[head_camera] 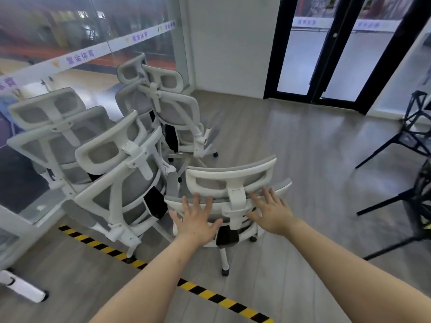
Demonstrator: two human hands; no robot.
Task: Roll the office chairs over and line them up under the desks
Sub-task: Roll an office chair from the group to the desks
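Both arms are out: left hand [196, 220] and right hand [271, 212], fingers straight and spread apart, at the backrest top of the nearest chair [233, 177], either side of the headrest post. Whether they are touching or just short is hard to call. The chair stands just past the striped floor tape [210, 293], beside the other chairs [121, 159] bunched by the glass. On castors it should roll easily but may swivel. The stiff white frame is the place to grip, not the soft mesh. No containers in sight.

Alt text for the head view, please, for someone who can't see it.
The left hand and right hand, fingers spread, reach to the back of the nearest chair. Four similar white chairs cluster at left by a glass wall; striped tape crosses the floor.
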